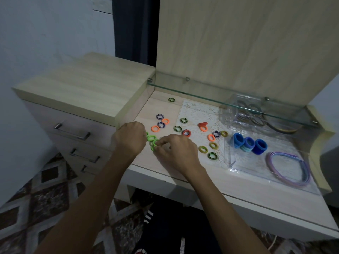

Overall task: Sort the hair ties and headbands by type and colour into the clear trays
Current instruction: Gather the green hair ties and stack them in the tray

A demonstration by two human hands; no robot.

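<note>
Several bright green hair ties (151, 138) lie bunched on the desk between my hands. My left hand (130, 138) curls over their left side and my right hand (175, 150) pinches at them from the right. Orange ties (155, 128), striped purple ties (161, 124), dark green ties (177, 128) and olive ties (203, 149) are scattered across the desk and a lace mat (197, 114). A clear tray (238, 169) at the right holds blue ties (259, 146) and thin purple headbands (286, 167). Another clear tray (236, 99) behind it holds dark headbands.
A glass shelf (211, 94) runs above the back of the desk, over the far tray. A raised drawer unit (86, 88) stands just left of my left hand. The desk's front edge (256, 202) lies near my forearms.
</note>
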